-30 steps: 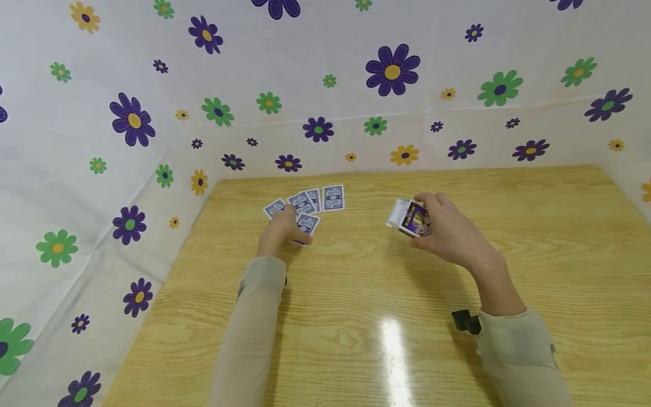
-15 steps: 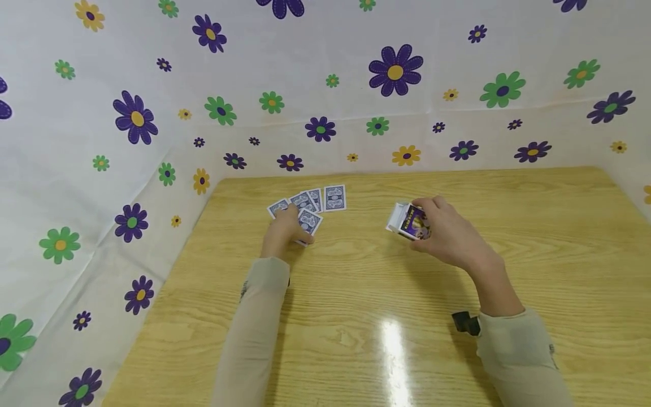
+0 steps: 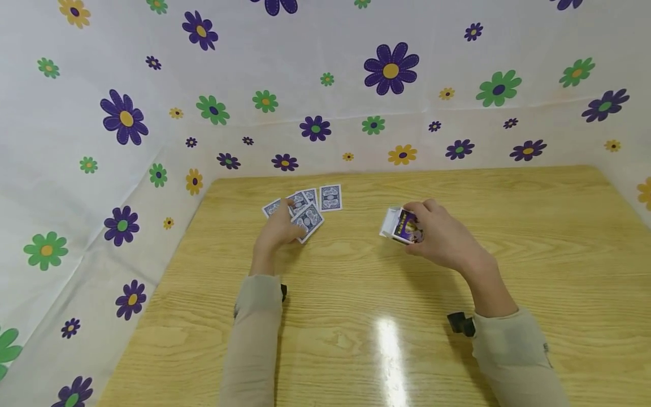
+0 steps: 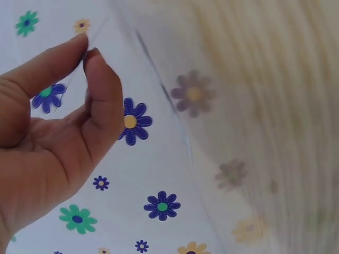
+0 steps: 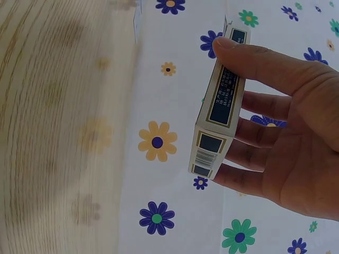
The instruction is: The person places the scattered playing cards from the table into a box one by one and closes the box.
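Observation:
In the head view my left hand (image 3: 277, 229) pinches a blue-backed playing card (image 3: 308, 220) between thumb and finger, its patterned back facing up. Seen from the left wrist, the thumb and forefinger (image 4: 106, 84) meet at the tips on the card's thin edge. Behind the held card, several more cards (image 3: 299, 202) lie overlapping on the table, face down, with one card (image 3: 331, 198) apart at their right. My right hand (image 3: 445, 234) grips a purple and white card box (image 3: 407, 226) by its sides, off the table. The box's white flap (image 3: 390, 221) stands open toward the left.
The wooden table (image 3: 335, 299) runs back to a white cloth (image 3: 325, 90) printed with flowers, which also hangs along the left and right sides. A glare streak lies on the tabletop near the front.
My left hand has drawn back slightly and lifted the nearest card, so more of its back shows. The right hand keeps its grip on the box, which has come slightly left.

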Motion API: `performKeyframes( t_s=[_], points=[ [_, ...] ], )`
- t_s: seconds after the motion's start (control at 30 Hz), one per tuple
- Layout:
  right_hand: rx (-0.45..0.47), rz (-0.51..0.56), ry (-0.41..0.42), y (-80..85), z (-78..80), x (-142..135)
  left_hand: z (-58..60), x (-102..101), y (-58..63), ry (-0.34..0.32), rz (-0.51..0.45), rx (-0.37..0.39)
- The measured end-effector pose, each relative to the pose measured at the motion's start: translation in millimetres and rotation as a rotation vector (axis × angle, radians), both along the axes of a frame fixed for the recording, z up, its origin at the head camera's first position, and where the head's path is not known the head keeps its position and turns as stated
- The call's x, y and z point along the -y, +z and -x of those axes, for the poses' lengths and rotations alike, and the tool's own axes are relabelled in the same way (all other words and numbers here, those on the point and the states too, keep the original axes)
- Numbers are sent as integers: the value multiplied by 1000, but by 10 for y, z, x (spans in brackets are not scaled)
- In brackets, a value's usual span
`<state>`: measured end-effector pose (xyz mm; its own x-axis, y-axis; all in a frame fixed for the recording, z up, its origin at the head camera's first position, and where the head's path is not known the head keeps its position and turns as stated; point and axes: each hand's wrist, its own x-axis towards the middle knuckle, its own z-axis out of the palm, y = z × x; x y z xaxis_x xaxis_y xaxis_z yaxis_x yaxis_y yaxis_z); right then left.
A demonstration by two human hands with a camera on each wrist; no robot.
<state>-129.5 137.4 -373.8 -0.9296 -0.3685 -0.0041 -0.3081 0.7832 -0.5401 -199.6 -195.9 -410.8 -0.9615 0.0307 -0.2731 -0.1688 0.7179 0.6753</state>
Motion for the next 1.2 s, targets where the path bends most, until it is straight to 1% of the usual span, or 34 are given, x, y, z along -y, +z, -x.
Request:
performKeyframes(
  t_s=[0.1,0.17,0.3,0.43,0.57,0.7,0.83,1.0,1.07,1.2],
  points=[
    [-3,-8,10,-13,2,5,-39,-26,37,34,-98,-8],
    [-5,-14,14,-23,3,7,-59,-55,50,29,-164,-19],
    [-5,-25,19,-41,6,6,-107,-148,62,-17,-322,-30],
    [-12,-27,23,-48,4,11,-160,-265,83,-48,-424,-71],
    [-11,-27,21,-40,-15,15,-215,-366,137,-108,-512,-124],
    [-11,-26,14,-7,-35,17,-279,-446,227,-175,-551,-191],
    [-21,-25,1,43,-43,24,-351,-531,337,-208,-551,-264],
    [-29,-47,-5,84,-61,33,-444,-635,446,-254,-583,-326],
    [-40,-52,0,99,-71,39,-467,-661,479,-261,-582,-342],
    [-68,-53,8,138,-100,47,-487,-688,521,-245,-579,-361]
  ],
)
